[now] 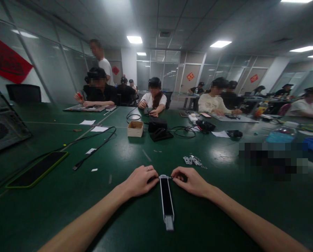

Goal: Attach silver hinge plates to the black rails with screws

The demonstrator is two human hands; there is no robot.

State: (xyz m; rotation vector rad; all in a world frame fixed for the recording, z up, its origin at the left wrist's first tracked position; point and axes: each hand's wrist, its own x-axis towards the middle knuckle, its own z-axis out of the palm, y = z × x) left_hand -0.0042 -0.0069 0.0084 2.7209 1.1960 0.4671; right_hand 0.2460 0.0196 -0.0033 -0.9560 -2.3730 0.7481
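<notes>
Flat on the green table [135,224] lies a slim device with a long black panel and a pale frame [167,199]. A grey rectangular tab [169,223] sticks out of its near end. My left hand [142,180] is closed, its thumb and fingertips pinching the left side of the device's far end. At the right side of that end, my right hand [189,180] is closed too, fingers curled around a small dark tip. The fingertips hide the exact grip points. Beyond my right hand lie several small metal plates and rings [194,161].
Left are a green-edged phone [38,170], a black cable [95,150] and paper scraps [94,170]. Ahead stand a small open box [135,130] and a black case [157,125]. A bottle with blue contents [281,134] stands right. Other people [154,99] sit across the table.
</notes>
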